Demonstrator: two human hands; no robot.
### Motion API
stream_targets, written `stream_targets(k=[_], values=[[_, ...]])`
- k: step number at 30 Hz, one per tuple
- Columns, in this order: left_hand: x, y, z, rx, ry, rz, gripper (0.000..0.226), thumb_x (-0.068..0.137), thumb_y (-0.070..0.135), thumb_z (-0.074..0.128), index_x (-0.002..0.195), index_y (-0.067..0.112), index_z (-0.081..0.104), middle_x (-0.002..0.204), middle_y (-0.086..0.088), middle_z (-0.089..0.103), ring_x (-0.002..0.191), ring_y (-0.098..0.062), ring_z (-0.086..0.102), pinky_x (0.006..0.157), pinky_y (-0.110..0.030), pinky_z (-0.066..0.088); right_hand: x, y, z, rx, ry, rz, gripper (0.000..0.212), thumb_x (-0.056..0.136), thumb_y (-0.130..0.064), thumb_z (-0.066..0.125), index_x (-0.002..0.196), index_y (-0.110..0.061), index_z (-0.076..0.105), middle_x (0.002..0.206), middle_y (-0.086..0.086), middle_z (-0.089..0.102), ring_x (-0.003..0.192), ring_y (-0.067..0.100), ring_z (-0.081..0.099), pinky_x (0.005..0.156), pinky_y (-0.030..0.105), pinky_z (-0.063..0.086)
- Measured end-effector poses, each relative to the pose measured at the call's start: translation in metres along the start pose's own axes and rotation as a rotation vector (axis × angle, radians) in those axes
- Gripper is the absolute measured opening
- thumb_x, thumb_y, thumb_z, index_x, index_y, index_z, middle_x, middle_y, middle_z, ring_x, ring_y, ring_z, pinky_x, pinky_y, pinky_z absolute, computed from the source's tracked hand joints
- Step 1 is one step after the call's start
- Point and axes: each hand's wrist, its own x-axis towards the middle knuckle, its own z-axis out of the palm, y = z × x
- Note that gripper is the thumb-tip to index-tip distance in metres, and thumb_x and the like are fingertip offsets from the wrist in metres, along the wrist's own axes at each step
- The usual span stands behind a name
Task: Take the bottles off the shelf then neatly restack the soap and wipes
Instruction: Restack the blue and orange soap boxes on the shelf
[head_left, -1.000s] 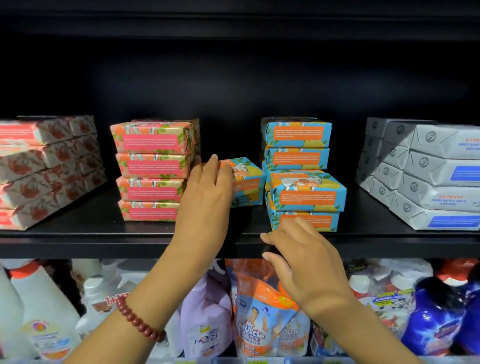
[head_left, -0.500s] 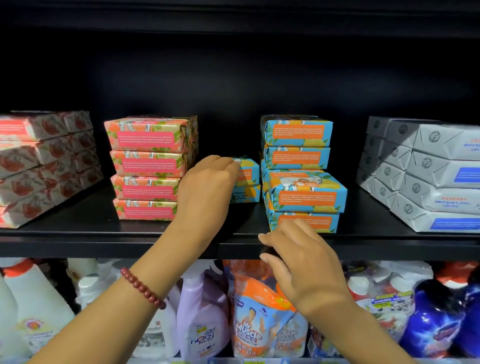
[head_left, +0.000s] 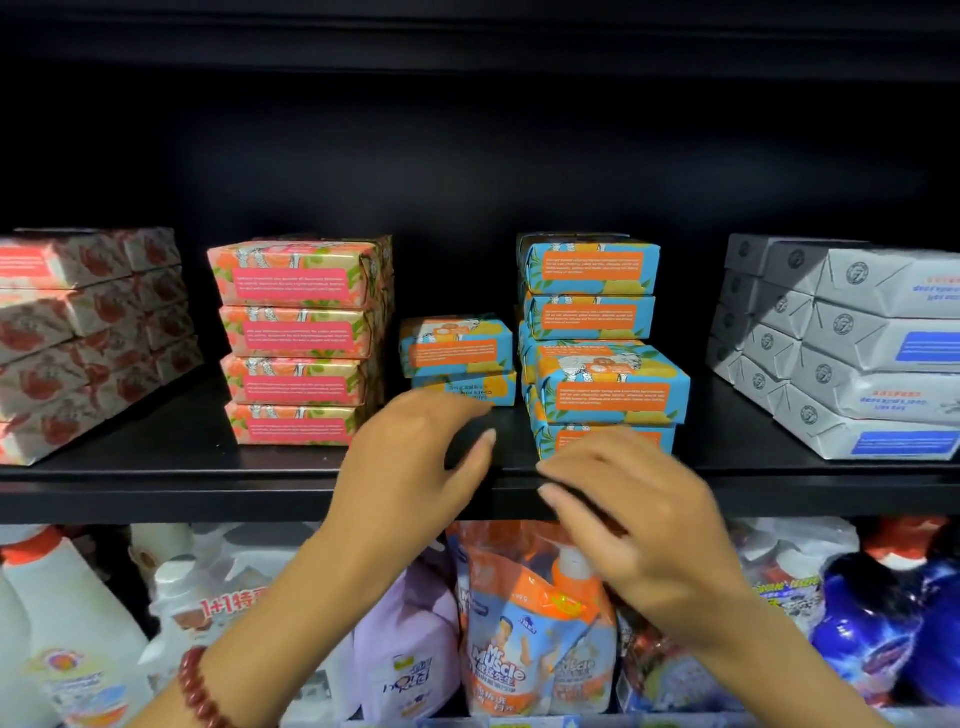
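Pulling back from the blue soaps (head_left: 457, 358), left hand (head_left: 410, 467) grip loose and empty, right hand (head_left: 639, 519) likewise

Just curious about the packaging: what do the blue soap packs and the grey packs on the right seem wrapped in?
Blue soap packs: likely printed paper wrap, slightly glossy; crisp folded edges, light sheen. Grey packs: likely matte paper or soft film; creased triangular end folds.

The right hand (head_left: 644, 519) (motion-blurred) covers part of the lowest blue soap box (head_left: 548, 439), its print unreadable.
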Motion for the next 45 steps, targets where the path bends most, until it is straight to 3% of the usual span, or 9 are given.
stream_targets(k=[3, 8, 12, 18, 24, 28, 33, 39, 45], values=[[-0.007, -0.003, 0.002, -0.003, -0.057, -0.025, 0.038, 0.086, 0.043, 0.044, 0.091, 0.019, 0.073, 0.083, 0.005, 0.073, 0.077, -0.019, 0.068, 0.057, -0.032, 0.055, 0.015, 0.01, -0.023, -0.085, 0.184, 0.003, 0.017, 0.084, -0.016, 0.065, 0.092, -0.002, 0.07, 0.093, 0.006, 0.066, 0.09, 0.02, 0.057, 0.084, 0.026, 0.044], [-0.01, -0.003, 0.003, 0.002, -0.06, -0.019, 0.043, 0.089, 0.043, 0.038, 0.074, 0.017, 0.069, 0.069, 0.004, 0.067, 0.068, -0.02, 0.063, 0.049, -0.037, 0.05, 0.03, 0.05, -0.031, -0.215, -0.165, 0.06, 0.063, 0.075, -0.05, 0.06, 0.121, -0.007, 0.058, 0.12, 0.005, 0.058, 0.114, 0.018, 0.047, 0.094, 0.03, 0.041], [-0.01, -0.001, 0.002, -0.06, -0.034, -0.054, 0.044, 0.088, 0.049, 0.039, 0.083, 0.021, 0.074, 0.078, 0.009, 0.071, 0.074, -0.013, 0.065, 0.053, -0.032, 0.052, 0.029, 0.048, -0.027, -0.177, -0.138, 0.094, 0.057, 0.069, -0.036, 0.07, 0.117, -0.008, 0.058, 0.114, 0.004, 0.059, 0.108, 0.016, 0.046, 0.087, 0.027, 0.042], [-0.002, 0.015, -0.012, -0.495, 0.081, -0.276, 0.037, 0.085, 0.061, 0.052, 0.082, 0.029, 0.071, 0.072, 0.016, 0.07, 0.07, 0.001, 0.064, 0.063, -0.016, 0.049, 0.023, 0.032, -0.03, -0.246, -0.006, -0.063, 0.037, 0.078, -0.022, 0.061, 0.11, -0.003, 0.064, 0.107, 0.008, 0.065, 0.1, 0.023, 0.055, 0.076, 0.034, 0.048], [0.017, 0.038, -0.031, -1.141, -0.26, -0.65, 0.051, 0.068, 0.044, 0.069, 0.079, -0.006, 0.07, 0.069, -0.012, 0.07, 0.061, -0.014, 0.066, 0.06, -0.027, 0.054, 0.021, 0.006, -0.02, -0.26, 0.19, -0.301, 0.021, 0.083, -0.006, 0.067, 0.103, 0.0, 0.067, 0.104, 0.017, 0.067, 0.102, 0.03, 0.059, 0.094, 0.041, 0.047], [0.012, 0.031, -0.033, -1.222, -0.146, -0.546, 0.037, 0.068, 0.018, 0.081, 0.097, -0.001, 0.071, 0.09, -0.012, 0.074, 0.081, -0.024, 0.072, 0.069, -0.031, 0.058, 0.027, 0.004, -0.025, -0.123, 0.069, -0.298, 0.03, 0.083, -0.017, 0.07, 0.107, -0.006, 0.057, 0.117, 0.013, 0.062, 0.116, 0.026, 0.052, 0.101, 0.039, 0.041], [0.004, 0.028, -0.034, -1.03, 0.026, -0.312, 0.038, 0.065, 0.018, 0.08, 0.101, 0.011, 0.069, 0.096, 0.004, 0.075, 0.091, -0.011, 0.071, 0.074, -0.019, 0.053, 0.041, 0.004, -0.048, 0.069, -0.077, 0.077, 0.073, 0.076, -0.045, 0.069, 0.136, -0.011, 0.044, 0.135, -0.004, 0.046, 0.127, 0.005, 0.04, 0.105, 0.013, 0.029], [0.001, 0.02, -0.033, -1.071, 0.019, -0.138, 0.046, 0.068, 0.02, 0.077, 0.111, 0.013, 0.063, 0.115, -0.007, 0.067, 0.111, -0.021, 0.062, 0.091, -0.032, 0.051, 0.049, -0.001, -0.046, 0.13, -0.079, 0.052, 0.043, 0.072, -0.025, 0.07, 0.111, -0.007, 0.062, 0.108, -0.002, 0.06, 0.101, 0.003, 0.053, 0.086, 0.008, 0.039], [0.008, 0.023, -0.049, -1.07, -0.172, -0.257, 0.063, 0.053, 0.041, 0.077, 0.112, 0.021, 0.063, 0.108, 0.008, 0.071, 0.101, -0.009, 0.067, 0.081, -0.022, 0.053, 0.038, -0.006, -0.035, -0.029, 0.159, -0.226, 0.033, 0.073, 0.011, 0.054, 0.101, -0.004, 0.055, 0.109, 0.007, 0.053, 0.106, 0.021, 0.053, 0.098, 0.024, 0.04]])
